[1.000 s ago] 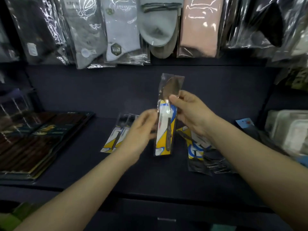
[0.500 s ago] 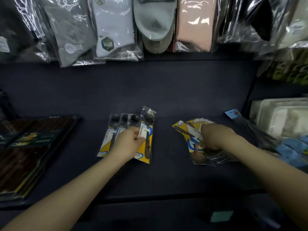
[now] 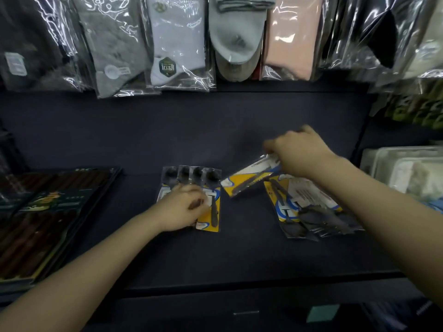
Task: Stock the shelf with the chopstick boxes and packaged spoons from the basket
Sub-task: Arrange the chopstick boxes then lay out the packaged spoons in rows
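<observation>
Several packaged spoons lie side by side in a neat row on the dark shelf. My left hand rests on this row, fingers curled on the rightmost pack. My right hand holds one yellow-and-white packaged spoon lifted and tilted above the shelf, between the row and a loose pile of packaged spoons at the right. Dark chopstick boxes are stacked at the left of the shelf. The basket is not in view.
Bagged socks hang in a row above the shelf. White plastic containers stand at the right end. A shelf-edge strip with a small green tag runs below.
My left hand laid a packaged spoon at the right end of the row and stays on it. My right hand went to the pile and has lifted another pack from it.
</observation>
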